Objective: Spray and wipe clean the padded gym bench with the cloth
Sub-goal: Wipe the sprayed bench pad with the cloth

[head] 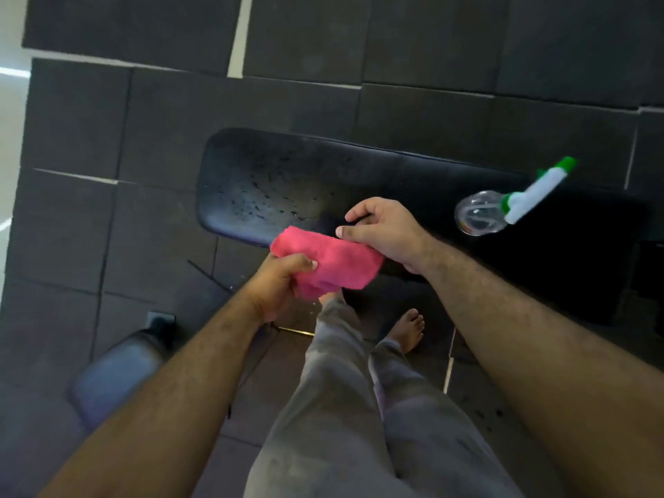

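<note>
The black padded bench (287, 174) runs across the middle of the view, its left end speckled with spray droplets. A folded pink cloth (337, 262) is held just above the bench's near edge. My left hand (280, 282) grips the cloth's lower left side. My right hand (381, 228) pinches the cloth's upper right edge with thumb and fingers. A clear spray bottle (510, 199) with a white and green trigger head lies on the bench to the right, apart from both hands.
Dark square floor mats (161, 113) cover the floor around the bench. A second dark padded piece (118, 375) sits low at the left. My legs in grey trousers and bare feet (409, 328) stand close to the bench's near side.
</note>
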